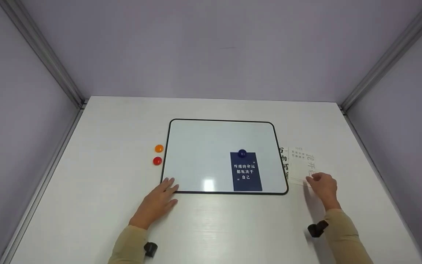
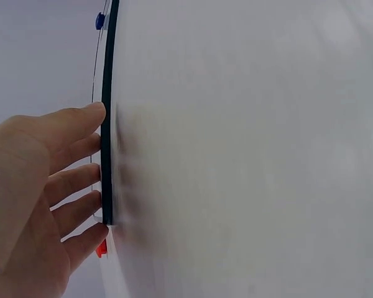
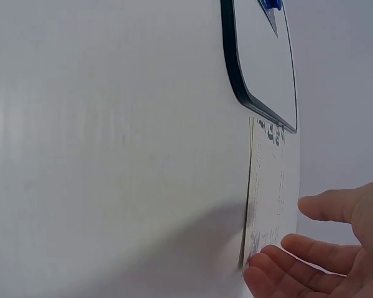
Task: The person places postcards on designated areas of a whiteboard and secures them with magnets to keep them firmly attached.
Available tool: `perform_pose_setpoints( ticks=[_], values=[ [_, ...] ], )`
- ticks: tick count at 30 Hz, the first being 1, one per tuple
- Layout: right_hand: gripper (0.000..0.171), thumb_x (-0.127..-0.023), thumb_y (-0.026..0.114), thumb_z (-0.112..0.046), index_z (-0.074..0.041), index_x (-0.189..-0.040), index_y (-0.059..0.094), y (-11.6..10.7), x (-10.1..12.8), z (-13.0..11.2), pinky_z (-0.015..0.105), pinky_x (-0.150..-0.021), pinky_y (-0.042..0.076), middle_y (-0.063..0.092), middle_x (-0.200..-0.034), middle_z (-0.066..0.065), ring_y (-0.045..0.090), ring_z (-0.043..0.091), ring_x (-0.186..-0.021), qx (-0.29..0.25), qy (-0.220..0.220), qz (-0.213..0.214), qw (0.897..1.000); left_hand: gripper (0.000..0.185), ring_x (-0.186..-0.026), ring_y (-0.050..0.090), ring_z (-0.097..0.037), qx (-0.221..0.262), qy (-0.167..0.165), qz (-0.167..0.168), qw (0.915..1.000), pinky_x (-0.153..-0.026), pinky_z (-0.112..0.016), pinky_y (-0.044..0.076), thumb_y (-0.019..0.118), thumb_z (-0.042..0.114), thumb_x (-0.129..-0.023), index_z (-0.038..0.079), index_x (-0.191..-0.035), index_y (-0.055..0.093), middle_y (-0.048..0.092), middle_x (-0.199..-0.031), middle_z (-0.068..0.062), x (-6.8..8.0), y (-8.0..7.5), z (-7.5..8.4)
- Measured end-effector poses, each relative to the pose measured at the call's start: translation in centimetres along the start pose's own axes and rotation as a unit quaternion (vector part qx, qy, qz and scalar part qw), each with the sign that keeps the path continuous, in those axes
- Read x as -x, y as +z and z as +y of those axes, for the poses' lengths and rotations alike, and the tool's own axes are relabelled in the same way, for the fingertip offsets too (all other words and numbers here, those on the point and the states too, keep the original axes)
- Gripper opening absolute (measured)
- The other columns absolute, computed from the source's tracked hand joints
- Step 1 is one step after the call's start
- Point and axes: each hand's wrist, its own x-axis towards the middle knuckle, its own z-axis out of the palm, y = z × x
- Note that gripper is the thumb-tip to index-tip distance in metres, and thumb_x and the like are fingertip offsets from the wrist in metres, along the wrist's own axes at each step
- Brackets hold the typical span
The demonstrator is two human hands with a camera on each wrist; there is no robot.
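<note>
A white magnetic board (image 1: pixel 203 154) with a black frame lies on the table. On its lower right part is a dark blue card (image 1: pixel 247 183) with white writing, a round blue magnet (image 1: pixel 242 153) at its top edge. My left hand (image 1: pixel 156 204) rests its extended fingers on the board's lower left corner. White cards (image 1: pixel 299 167) with dark lettering lie at the board's right side, partly hidden beside its frame. My right hand (image 1: pixel 324 187) is over their lower right end. In the right wrist view, its thumb stands apart from the fingers, whose tips are at the card edge.
An orange magnet (image 1: pixel 159 148) and a red magnet (image 1: pixel 157 161) lie on the white table (image 1: pixel 123 132) left of the board. Grey panels (image 1: pixel 211 51) wall in the back and both sides. Each forearm wears a small black wrist device (image 1: pixel 151 249).
</note>
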Motion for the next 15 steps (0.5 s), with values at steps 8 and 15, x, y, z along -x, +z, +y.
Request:
perform_pose_setpoints(
  ticks=[8,15],
  values=[
    [0.046,-0.095,0.054,-0.021,0.017,-0.121,0.055,-0.23,-0.06,0.46,0.048,-0.084,0.052,0.057,-0.122,0.038,0.058,0.048,-0.107,-0.008,0.037,0.004,0.999,0.046,-0.141,0.043,-0.027,0.007,-0.001,0.001,1.0,-0.114,-0.042,0.04,0.064,0.026,-0.092,0.01,-0.134,0.057,0.049,-0.148,-0.009,0.01,0.09,-0.09],
    [0.049,-0.093,0.056,-0.022,0.019,-0.119,0.054,-0.2,-0.18,0.85,0.049,-0.082,0.053,0.057,-0.121,0.039,0.059,0.049,-0.106,-0.009,0.053,0.011,0.999,0.046,-0.142,0.042,-0.028,0.019,-0.003,-0.002,0.9998,-0.115,-0.043,0.039,0.064,0.025,-0.092,0.009,-0.134,0.056,0.048,-0.149,-0.009,0.09,0.15,-0.21]
  ],
)
